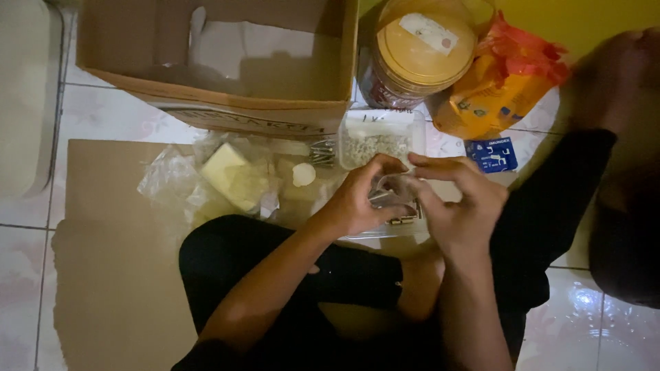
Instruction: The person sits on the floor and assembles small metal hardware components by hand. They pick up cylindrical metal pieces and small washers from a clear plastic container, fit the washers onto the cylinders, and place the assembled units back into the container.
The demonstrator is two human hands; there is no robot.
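A small clear plastic bag [393,187] sits pinched between both hands, just above a shallow clear tray [385,230] that lies on the floor in front of the person's crossed legs. The left hand [359,199] has its grip closed on the bag's near edge, thumb and fingers curled around it. The right hand [462,206] has its grip closed on the bag's top, fingers stretched over and touching the left fingertips. Small brass-coloured metal pieces [404,220] lie in the tray, just under the hands.

Behind the hands stands a clear plastic box [377,143] filled with tiny pale parts, and beside it to the left a cluster of screws [322,154]. Further left, crumpled clear wrapping [172,175] holds a pale yellow block [230,175], with a small white round piece [303,174] near it. A flat sheet of cardboard [103,227] covers the tiled floor [27,275]. Beyond stand an open cardboard box [227,103], a jar with a yellow lid [421,48], an orange plastic bag [505,82] and a small blue packet [492,154].
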